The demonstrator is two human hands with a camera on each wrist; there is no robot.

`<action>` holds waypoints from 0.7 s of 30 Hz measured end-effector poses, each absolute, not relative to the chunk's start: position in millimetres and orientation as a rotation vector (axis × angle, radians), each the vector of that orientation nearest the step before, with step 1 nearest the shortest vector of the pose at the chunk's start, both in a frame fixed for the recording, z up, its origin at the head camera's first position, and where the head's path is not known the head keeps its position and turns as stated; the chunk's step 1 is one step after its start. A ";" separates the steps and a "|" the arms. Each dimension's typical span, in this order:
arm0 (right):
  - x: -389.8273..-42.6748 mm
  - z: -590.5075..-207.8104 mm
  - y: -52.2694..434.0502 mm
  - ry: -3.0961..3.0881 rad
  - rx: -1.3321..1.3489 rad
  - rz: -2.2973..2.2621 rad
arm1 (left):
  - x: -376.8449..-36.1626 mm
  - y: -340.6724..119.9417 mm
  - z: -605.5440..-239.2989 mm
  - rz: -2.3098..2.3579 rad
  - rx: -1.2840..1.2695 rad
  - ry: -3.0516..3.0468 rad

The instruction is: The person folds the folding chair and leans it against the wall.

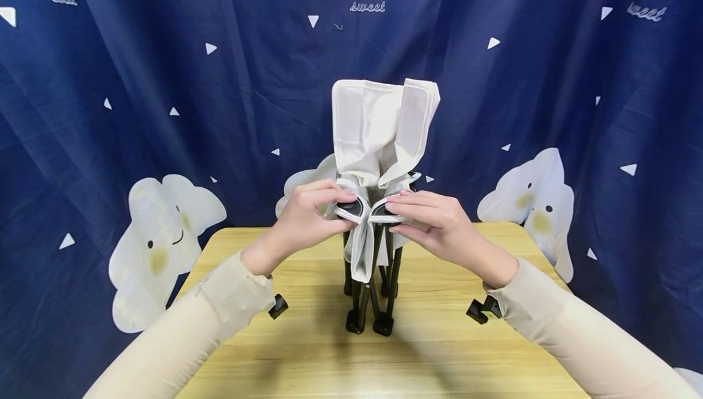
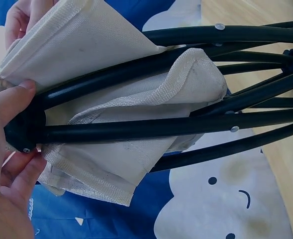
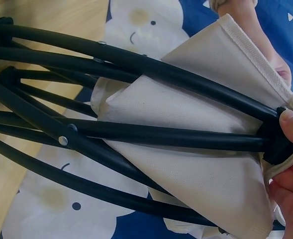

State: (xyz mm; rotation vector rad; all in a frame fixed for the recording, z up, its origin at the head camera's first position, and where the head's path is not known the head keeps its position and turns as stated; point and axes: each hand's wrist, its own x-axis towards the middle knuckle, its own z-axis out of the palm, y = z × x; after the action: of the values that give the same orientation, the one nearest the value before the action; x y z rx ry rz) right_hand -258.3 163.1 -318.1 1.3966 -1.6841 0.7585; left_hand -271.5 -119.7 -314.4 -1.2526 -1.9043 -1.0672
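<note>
Currently, the folding chair stands upright on the counter at frame centre; the left hand and right hand each pinch a black corner fitting between fingers and thumb. Level grips and even force, feet planted, appear advisable.

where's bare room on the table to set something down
Wooden tabletop is bare in front of the folding chair, between the sleeves, and beside its legs. Crowded: the fabric corners, held by left hand and right hand.
</note>
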 end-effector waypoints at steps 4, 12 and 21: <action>-258.4 -317.3 161.9 -1.697 1.392 0.754 | -271.1 -118.0 -313.5 -1.056 -1.250 -1.907; -258.3 -317.6 161.3 -1.730 1.382 0.745 | -270.9 -115.8 -312.6 -1.056 -1.247 -1.917; -259.4 -316.9 160.5 -1.727 1.382 0.731 | -273.7 -115.9 -313.7 -1.052 -1.250 -1.927</action>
State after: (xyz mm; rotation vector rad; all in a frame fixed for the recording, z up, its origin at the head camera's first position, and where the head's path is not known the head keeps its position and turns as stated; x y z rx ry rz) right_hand -259.4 160.5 -316.9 1.3821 -1.7266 0.7314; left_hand -273.7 -115.9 -313.7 -1.2504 -1.9267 -1.0516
